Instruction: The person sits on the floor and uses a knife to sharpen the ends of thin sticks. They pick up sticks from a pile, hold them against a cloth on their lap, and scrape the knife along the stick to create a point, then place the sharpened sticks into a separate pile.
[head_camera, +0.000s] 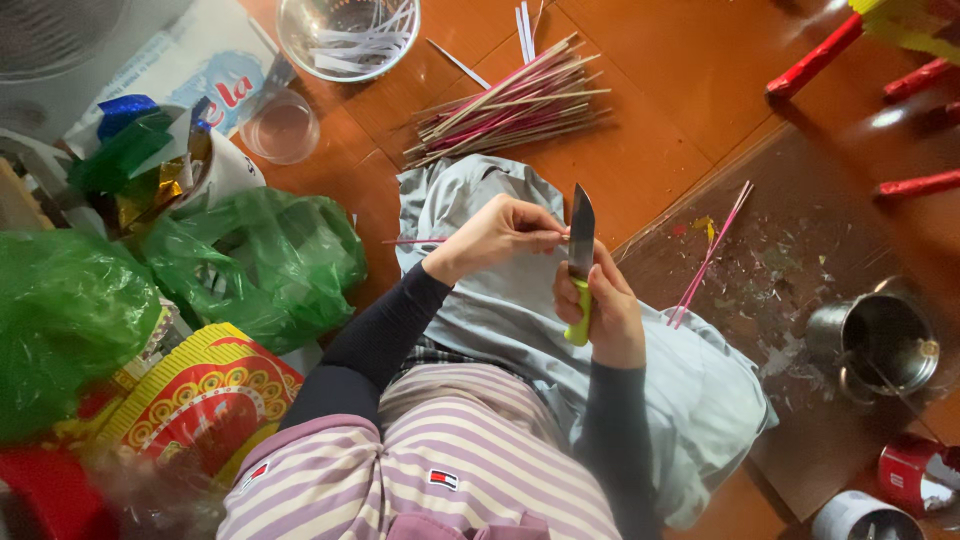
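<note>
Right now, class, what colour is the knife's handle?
Lime green plastic handle, gripped in the right hand; head view.

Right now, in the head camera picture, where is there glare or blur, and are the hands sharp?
Head view: both hands are fairly sharp, the left hand pinching a thin pink stick, the right hand gripping a green-handled knife; glare shines on the wooden floor at upper right and on the green plastic bags; the lower left corner is blurred; the edges look stretched.

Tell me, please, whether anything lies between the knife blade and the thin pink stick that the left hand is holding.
Nothing visible does. The left hand pinches the thin pink stick over the grey cloth, and the knife, gripped by the right hand with its blade pointing up, meets the stick's end directly.
</note>
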